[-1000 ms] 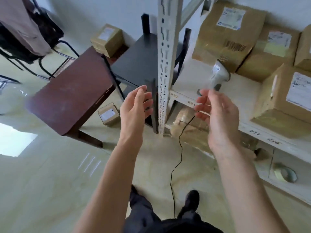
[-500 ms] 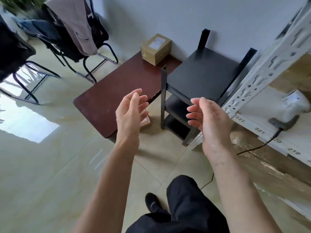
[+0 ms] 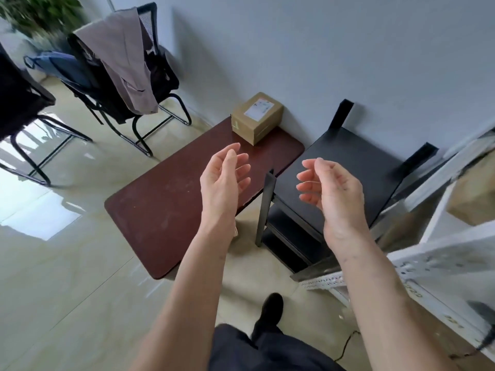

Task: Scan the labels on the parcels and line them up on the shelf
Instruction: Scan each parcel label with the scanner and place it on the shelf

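Both hands hold nothing: the left hand (image 3: pixel 225 178) and right hand (image 3: pixel 332 188) hang palms facing, fingers loosely curled, a clear gap between them, over the near right edge of the reddish-brown table (image 3: pixel 166 207). One cardboard parcel (image 3: pixel 255 117) (white label on top) stands at the table's far corner, by the wall. Right of the table, just beside it, is a black shelf unit (image 3: pixel 345 167); farther right the white metal shelf (image 3: pixel 439 263) holds another box (image 3: pixel 474 202), blurred. Bare tiled floor (image 3: pixel 67 277) opens left, toward two black chairs (image 3: pixel 128 84).
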